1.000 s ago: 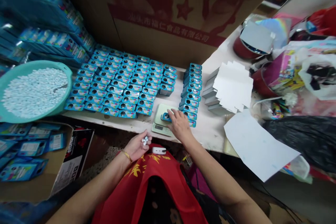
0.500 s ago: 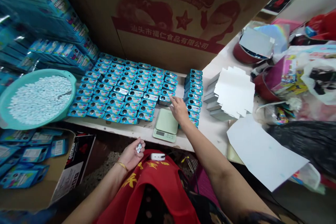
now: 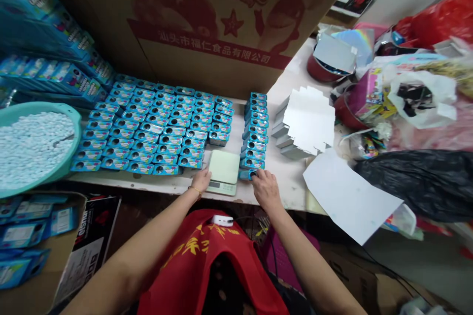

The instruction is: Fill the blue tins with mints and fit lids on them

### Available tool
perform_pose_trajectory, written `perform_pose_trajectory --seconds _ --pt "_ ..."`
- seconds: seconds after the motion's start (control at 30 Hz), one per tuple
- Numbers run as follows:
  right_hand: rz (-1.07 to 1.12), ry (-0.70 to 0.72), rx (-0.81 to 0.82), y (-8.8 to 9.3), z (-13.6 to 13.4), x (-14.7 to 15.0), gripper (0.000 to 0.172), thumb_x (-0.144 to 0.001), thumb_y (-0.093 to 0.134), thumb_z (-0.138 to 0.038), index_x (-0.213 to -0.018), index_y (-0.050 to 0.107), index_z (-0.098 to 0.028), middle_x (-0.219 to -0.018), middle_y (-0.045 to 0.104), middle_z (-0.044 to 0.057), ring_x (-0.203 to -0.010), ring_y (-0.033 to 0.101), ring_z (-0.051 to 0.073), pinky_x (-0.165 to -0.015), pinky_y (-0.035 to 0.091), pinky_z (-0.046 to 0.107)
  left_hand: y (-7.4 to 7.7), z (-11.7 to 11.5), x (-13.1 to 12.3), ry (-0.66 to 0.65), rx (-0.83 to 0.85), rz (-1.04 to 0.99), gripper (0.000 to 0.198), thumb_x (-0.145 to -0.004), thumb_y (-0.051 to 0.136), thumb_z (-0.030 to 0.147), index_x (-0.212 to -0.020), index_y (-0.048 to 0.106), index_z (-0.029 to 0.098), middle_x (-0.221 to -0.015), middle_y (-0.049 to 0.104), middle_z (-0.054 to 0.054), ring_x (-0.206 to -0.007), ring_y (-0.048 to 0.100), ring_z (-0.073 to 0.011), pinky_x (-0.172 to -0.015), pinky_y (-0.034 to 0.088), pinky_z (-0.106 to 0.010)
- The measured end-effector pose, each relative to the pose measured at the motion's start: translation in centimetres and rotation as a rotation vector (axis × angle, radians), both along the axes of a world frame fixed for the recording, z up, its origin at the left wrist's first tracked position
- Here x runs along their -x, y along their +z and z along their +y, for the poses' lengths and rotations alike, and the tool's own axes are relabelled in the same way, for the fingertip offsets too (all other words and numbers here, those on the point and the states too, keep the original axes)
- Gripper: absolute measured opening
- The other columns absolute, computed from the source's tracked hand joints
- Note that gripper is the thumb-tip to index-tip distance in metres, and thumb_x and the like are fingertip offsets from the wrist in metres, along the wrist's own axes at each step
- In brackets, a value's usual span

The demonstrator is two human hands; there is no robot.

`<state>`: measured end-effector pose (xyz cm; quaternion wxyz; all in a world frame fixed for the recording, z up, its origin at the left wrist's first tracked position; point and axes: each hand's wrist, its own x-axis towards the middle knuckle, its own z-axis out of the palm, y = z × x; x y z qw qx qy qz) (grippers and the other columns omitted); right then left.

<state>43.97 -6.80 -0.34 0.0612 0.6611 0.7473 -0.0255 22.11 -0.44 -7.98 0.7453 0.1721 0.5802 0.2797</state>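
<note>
Little blue packs (image 3: 253, 163): glossy printed faces, can't tell tin from card. Scale (image 3: 223, 166): smooth pale plastic, kinda satin. Green basin (image 3: 73, 151): plastic, bit of sheen. White pellets (image 3: 37, 142) look smooth. Big carton (image 3: 207, 24): matt cardboard. Black bag (image 3: 414, 184): crinkly shiny plastic. Red apron (image 3: 173, 275): cloth. Bracelet (image 3: 195, 190): shiny metal.

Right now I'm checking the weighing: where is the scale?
In the head view, the scale sits near the front edge of the white table, between the left hand and right hand, just left of the single column of blue containers.
</note>
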Motion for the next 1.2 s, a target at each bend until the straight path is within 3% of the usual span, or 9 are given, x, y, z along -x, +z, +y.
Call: perform_pose_trajectory --seconds 0.1,0.2,0.33,0.43,0.53,0.6,0.7,0.87,1.2 --pt "0.04 0.033 -0.05 2.6 -0.5 0.5 0.021 -0.084 0.04 -0.026 -0.074 0.057 -0.019 -0.086 0.051 0.008 -0.08 0.039 0.021 -0.066 0.027 0.033 -0.5 0.2 -0.1 0.068 -0.053 0.087 0.02 -0.064 0.055 0.004 -0.075 0.064 0.018 -0.069 0.063 -0.003 -0.08 0.056 -0.0178 -0.061 0.037 -0.02" --pt "0.094 0.154 -0.037 3.8 0.8 2.9 0.019 -0.083 0.04 -0.021 -0.072 0.056 -0.019 -0.083 0.051 0.007 -0.078 0.039 0.02 -0.065 0.026 0.033 -0.3 -0.2 0.2 0.1 -0.057 0.103 0.021 -0.063 0.055 0.003 -0.076 0.063 0.018 -0.067 0.062 -0.002 -0.074 0.056 -0.0159 -0.058 0.037 -0.018" --pt "0.133 0.293 0.037 2.6 4.3 6.5 0.016 -0.078 0.043 -0.01 -0.073 0.057 -0.017 -0.082 0.051 0.009 -0.077 0.04 0.021 -0.064 0.027 0.034 0.9 -1.6 0.9 0.122 -0.009 0.06 0.016 -0.07 0.055 0.012 -0.086 0.06 0.015 -0.048 0.049 0.004 -0.042 0.043 -0.0079 -0.04 0.029 -0.016" --pt "0.138 0.283 0.061 1.8 5.0 7.6 0.017 -0.079 0.042 -0.009 -0.078 0.058 -0.015 -0.084 0.052 0.01 -0.079 0.042 0.021 -0.066 0.03 0.035 2.6 -3.5 1.8 0.133 0.057 -0.019 0.012 -0.074 0.054 0.017 -0.085 0.058 0.012 -0.051 0.049 0.003 -0.037 0.039 -0.0045 -0.034 0.025 -0.014" --pt "0.202 0.291 0.039 1.9 3.1 8.3 0.019 -0.083 0.04 -0.015 -0.091 0.057 -0.015 -0.087 0.052 0.01 -0.08 0.043 0.021 -0.067 0.032 0.034 4.3 -5.3 2.8 0.21 0.223 -0.229 0.011 -0.078 0.049 0.016 -0.08 0.057 0.009 -0.064 0.057 -0.005 -0.05 0.053 -0.0078 -0.044 0.04 -0.016" --pt "0.29 0.388 0.06 1.9 1.1 9.4 0.019 -0.084 0.04 -0.02 -0.095 0.055 -0.016 -0.088 0.053 0.009 -0.08 0.044 0.019 -0.068 0.035 0.033 5.3 -6.4 3.2 0.275 0.315 -0.391 0.014 -0.081 0.047 0.018 -0.078 0.057 0.009 -0.069 0.06 -0.007 -0.059 0.058 -0.0109 -0.055 0.046 -0.02" --pt "0.39 0.515 0.155 1.3 -1.4 11.7 0.015 -0.082 0.045 -0.021 -0.093 0.054 -0.016 -0.088 0.053 0.006 -0.079 0.045 0.018 -0.067 0.038 0.03 6.1 -7.4 3.6 0.28 0.391 -0.513 0.022 -0.083 0.044 0.026 -0.071 0.054 0.011 -0.058 0.058 -0.003 -0.052 0.056 -0.0105 -0.054 0.046 -0.023" --pt "0.45 0.582 0.239 0.1 -2.6 13.4 0.01 -0.08 0.048 -0.016 -0.087 0.055 -0.017 -0.087 0.055 0.004 -0.082 0.047 0.016 -0.071 0.041 0.027 6.3 -8.5 4.5 0.244 0.427 -0.532 0.024 -0.085 0.04 0.026 -0.075 0.055 0.01 -0.065 0.061 -0.005 -0.058 0.059 -0.0111 -0.06 0.047 -0.024" --pt "0.522 0.569 0.26 0.8 -2.6 13.1 0.018 -0.078 0.048 -0.013 -0.093 0.055 -0.017 -0.094 0.056 0.006 -0.085 0.05 0.017 -0.071 0.042 0.025 5.7 -9.0 5.6 0.207 0.398 -0.484 0.018 -0.084 0.043 0.019 -0.084 0.056 0.008 -0.073 0.064 -0.008 -0.065 0.061 -0.0131 -0.066 0.049 -0.026"
